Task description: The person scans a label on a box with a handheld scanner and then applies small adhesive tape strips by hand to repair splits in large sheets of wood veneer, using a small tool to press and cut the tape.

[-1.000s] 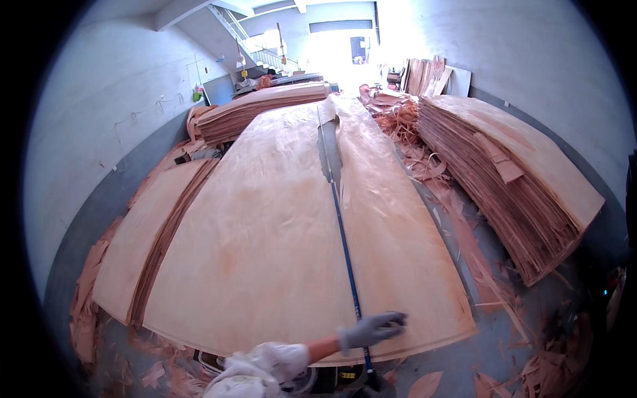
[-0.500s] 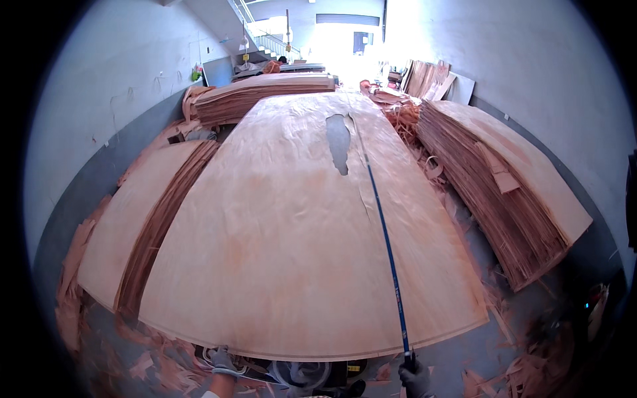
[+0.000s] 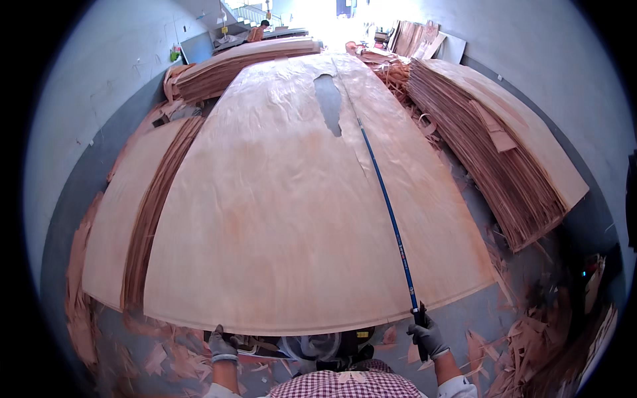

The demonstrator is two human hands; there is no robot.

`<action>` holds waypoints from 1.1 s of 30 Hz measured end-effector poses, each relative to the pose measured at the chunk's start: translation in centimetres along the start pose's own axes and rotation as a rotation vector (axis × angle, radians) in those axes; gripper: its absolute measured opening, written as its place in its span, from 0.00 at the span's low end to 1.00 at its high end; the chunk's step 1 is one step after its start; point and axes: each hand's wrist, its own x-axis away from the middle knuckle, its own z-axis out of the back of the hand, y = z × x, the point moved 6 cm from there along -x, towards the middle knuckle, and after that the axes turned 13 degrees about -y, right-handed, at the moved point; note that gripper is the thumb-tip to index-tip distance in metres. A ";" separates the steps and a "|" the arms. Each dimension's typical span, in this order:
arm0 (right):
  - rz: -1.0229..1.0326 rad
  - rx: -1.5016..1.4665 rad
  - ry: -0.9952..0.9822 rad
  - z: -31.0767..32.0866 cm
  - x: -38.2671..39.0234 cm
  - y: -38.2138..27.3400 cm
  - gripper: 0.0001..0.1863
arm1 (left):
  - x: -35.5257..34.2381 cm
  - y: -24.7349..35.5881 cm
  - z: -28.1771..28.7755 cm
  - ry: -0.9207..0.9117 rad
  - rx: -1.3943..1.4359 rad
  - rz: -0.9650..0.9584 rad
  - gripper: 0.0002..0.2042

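A large pale veneer sheet fills the middle, wrinkled toward its far end, with a ragged grey opening and a thin split beside it. My left hand, in a grey glove, grips the sheet's near edge at lower left. My right hand, also gloved, is closed round the black handle of a long blue pole at lower right. The pole lies over the sheet's right half, its thin light end reaching to the split near the far end.
Veneer stacks stand left, right and far left. Scraps litter the grey floor. Leaning boards stand at the back right. A person in orange is at the back left, near a staircase.
My left hand has gone from over the sheet beside the pole down-left to the near edge. The pole has shifted right, and the long gap in the sheet has closed to a shorter opening.
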 end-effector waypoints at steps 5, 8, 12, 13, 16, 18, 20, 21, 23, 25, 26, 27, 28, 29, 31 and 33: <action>-0.046 -0.095 -0.008 1.9 -1.8 0.4 0.23 | -1.2 -0.3 0.7 0.129 0.011 -0.048 0.03; -0.013 -0.042 -0.003 3.3 -2.7 0.3 0.22 | -1.2 -0.8 0.9 0.116 -0.035 -0.010 0.04; 0.130 0.100 0.085 4.9 -3.0 -0.4 0.19 | -1.4 -2.2 0.5 -0.087 0.109 0.042 0.11; 0.198 0.138 0.111 5.1 -2.7 -0.9 0.18 | -1.5 -2.4 1.1 -0.065 0.022 0.000 0.10; 0.247 0.117 0.172 5.1 -1.3 -1.2 0.15 | -2.2 -3.4 2.9 -0.116 -0.101 0.055 0.10; 0.191 0.070 0.200 4.5 0.2 -0.4 0.15 | -1.6 -2.4 3.5 -0.314 -0.454 -0.073 0.10; 0.148 0.259 0.243 4.6 1.2 -0.4 0.16 | -1.3 -2.7 4.9 -0.214 -0.174 0.077 0.10; 0.168 0.247 0.243 5.0 1.1 -0.6 0.16 | -0.5 -2.8 4.9 -0.188 -0.169 0.040 0.10; 0.217 0.210 0.248 6.3 0.2 -1.0 0.15 | 0.2 -3.1 2.5 -0.246 -0.154 -0.057 0.11; 0.181 0.246 0.217 8.6 -2.5 -2.0 0.16 | -0.2 -3.6 -1.5 -0.272 -0.150 -0.114 0.11; 0.220 0.225 0.188 9.4 -4.2 -2.7 0.17 | -1.0 -3.8 -3.3 -0.208 -0.193 -0.118 0.11; 0.196 0.308 0.215 10.5 -5.9 -3.4 0.17 | -1.6 -4.2 -5.4 -0.267 -0.178 -0.134 0.10; 0.251 0.366 0.214 11.3 -7.4 -4.4 0.17 | -2.6 -4.7 -7.0 -0.221 -0.207 -0.124 0.08; 0.190 0.423 0.237 12.0 -8.7 -4.8 0.17 | -3.4 -5.1 -8.1 -0.159 -0.191 -0.090 0.08; 0.229 0.514 0.262 13.0 -10.7 -6.2 0.17 | -4.5 -5.7 -10.2 -0.109 -0.228 -0.041 0.09; 0.195 0.515 0.270 14.1 -11.0 -6.4 0.17 | -4.0 -6.3 -11.3 -0.114 -0.259 -0.021 0.10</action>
